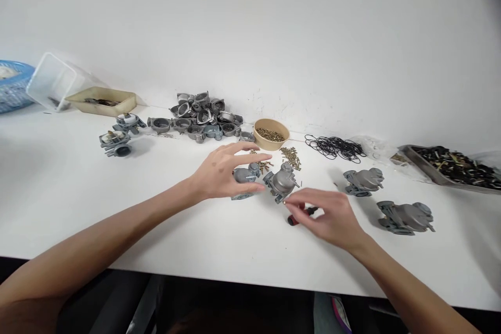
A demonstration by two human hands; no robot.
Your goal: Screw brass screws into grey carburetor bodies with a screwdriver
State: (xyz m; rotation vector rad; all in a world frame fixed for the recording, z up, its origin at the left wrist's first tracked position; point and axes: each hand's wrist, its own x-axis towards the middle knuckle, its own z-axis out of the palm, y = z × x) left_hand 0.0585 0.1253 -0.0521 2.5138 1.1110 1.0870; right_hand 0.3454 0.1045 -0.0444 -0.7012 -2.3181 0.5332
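Head view: your left hand spreads over a grey carburetor just below the screw bowl, half hiding it. Your right hand curls loosely on a screwdriver, tip hidden, below-right of that bowl.

I can read no text, label, brand, number or sign anywhere in my head view. The grey metal castings just beyond my fingertips carry no legible marking (any stamping is too small to make out). The brown bowl farther out past my grip shows a plain wall, and the clear tub far off to the left of it is likewise unlettered.
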